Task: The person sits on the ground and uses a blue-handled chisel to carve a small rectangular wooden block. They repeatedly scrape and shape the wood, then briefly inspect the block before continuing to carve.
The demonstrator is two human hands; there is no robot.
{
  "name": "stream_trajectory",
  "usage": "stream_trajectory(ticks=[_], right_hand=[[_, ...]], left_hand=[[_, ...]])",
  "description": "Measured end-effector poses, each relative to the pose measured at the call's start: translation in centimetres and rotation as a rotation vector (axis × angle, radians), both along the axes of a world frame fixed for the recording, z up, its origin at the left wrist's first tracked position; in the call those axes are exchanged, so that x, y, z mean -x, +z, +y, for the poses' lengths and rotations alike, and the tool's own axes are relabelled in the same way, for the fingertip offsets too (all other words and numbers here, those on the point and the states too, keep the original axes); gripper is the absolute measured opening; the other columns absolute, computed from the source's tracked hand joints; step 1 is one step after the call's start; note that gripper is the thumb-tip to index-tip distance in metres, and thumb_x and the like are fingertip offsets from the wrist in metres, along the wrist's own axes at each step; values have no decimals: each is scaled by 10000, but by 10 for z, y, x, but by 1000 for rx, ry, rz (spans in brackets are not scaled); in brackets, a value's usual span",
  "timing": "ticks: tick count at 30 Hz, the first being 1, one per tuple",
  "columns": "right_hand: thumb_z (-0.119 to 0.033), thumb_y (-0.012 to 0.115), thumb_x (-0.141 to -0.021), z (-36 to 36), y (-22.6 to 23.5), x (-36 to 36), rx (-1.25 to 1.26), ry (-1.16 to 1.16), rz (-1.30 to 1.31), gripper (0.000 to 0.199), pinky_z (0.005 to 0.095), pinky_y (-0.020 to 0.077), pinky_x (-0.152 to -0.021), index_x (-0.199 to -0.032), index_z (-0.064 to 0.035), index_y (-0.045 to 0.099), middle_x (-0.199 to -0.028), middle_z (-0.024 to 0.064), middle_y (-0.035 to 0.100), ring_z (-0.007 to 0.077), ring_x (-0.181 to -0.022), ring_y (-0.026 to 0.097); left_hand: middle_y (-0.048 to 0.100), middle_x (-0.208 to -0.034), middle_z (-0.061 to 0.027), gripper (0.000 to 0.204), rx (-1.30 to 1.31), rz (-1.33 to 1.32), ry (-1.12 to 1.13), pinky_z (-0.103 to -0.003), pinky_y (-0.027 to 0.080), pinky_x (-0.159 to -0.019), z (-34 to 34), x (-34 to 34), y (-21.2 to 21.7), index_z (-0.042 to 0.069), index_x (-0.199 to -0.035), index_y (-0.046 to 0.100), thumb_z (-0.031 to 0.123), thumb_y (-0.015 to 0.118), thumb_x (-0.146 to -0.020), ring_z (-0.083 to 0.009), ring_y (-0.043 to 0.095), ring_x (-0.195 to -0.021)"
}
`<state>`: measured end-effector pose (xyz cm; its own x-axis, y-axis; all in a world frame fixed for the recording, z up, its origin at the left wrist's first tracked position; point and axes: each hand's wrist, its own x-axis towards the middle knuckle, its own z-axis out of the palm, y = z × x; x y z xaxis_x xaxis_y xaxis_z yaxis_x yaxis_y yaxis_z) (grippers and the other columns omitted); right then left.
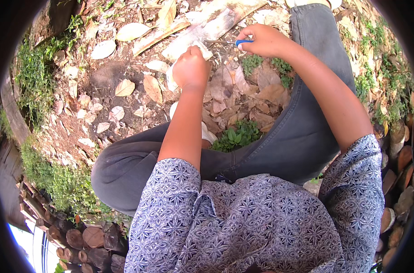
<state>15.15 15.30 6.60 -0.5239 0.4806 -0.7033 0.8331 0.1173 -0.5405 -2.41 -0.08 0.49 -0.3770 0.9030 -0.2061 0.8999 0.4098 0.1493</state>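
Note:
My left hand (pixel 192 68) is closed around a pale, whitish piece (pixel 204 50) that looks like wood; the fingers hide most of it. My right hand (pixel 266 41) grips the blue handle of a slim metal tool (pixel 220 42). Its thin shaft points left, and the tip reaches the upper end of the pale piece. Whether it is a blade or a rod I cannot tell. Just beyond both hands, a weathered plank (pixel 223 22) lies on the ground.
Dry leaves (pixel 125 88) and wood chips litter the soil. My legs, in grey trousers (pixel 307 118), are bent around the work spot. Stacked logs (pixel 93 236) stand at the lower left, with more cut wood (pixel 400 157) along the right. Green plants (pixel 236 136) grow between my legs.

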Motion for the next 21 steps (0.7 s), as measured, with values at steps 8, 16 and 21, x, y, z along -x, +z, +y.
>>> stream_trajectory(ticks=[8,16,21], right_hand=[[-296,725,-884,11,-8,-11,-35,26,63,227,306,520,-627,-978,-91,740,-756,30,740,114,-688,697],[-303,759,-849,39,-11,-10,-21,55,97,231,288,504,-602,-902,-79,735,-683,28,719,96,-639,684],[-294,757,-848,38,-9,-5,-33,39,121,238,288,504,-598,-922,-68,736,-688,39,713,114,-639,685]], left_hand=[[746,-876,-75,356,102,20,60,-381,590,-696,6,0,2,112,-837,638,305,864,-639,-276,731,-805],[742,-845,-68,373,18,48,35,-386,586,-667,2,0,-3,123,-826,634,293,886,-609,-282,726,-763],[738,-837,-67,366,23,45,29,-390,585,-667,4,-1,-1,123,-820,628,289,881,-614,-285,725,-759]])
